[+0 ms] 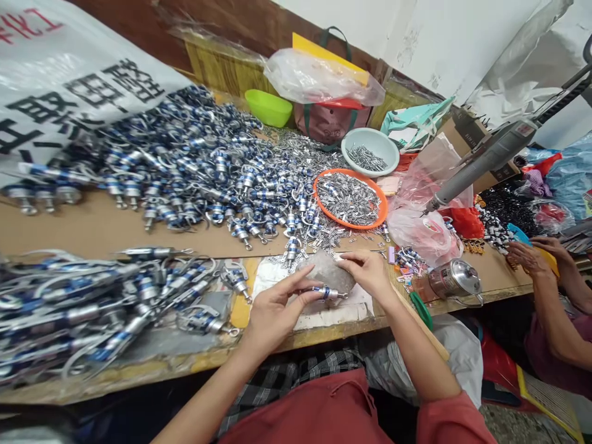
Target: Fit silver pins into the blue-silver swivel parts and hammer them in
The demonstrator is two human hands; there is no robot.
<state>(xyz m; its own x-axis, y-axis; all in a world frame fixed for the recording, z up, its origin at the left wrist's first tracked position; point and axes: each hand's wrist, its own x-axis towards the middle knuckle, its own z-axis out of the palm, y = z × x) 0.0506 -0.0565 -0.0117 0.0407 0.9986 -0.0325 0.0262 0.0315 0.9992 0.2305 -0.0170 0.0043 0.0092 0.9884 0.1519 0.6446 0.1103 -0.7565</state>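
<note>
My left hand (282, 305) pinches a small silver-and-blue cylindrical metal piece (326, 293) with a ring at its right end. It is held level, just in front of a greyish, stone-like block (329, 271). My right hand (370, 274) is over the block's right side, thumb and fingertips pressed together; whatever they hold is too small to make out. Under the block lies a white cloth or paper (271, 280). A large pile of similar silver-and-blue pieces (198, 160) spreads to the back left, and more pieces (143, 296) lie nearer at the left.
An orange plate (383, 213) of small metal parts and a pale bowl (396, 157) of pins stand behind my hands. An electric screwdriver (485, 160) hangs at the right. Beyond a metal-lidded pot (456, 280), a co-worker's hands (527, 259) are busy. Green-handled scissors (422, 310) lie by the edge.
</note>
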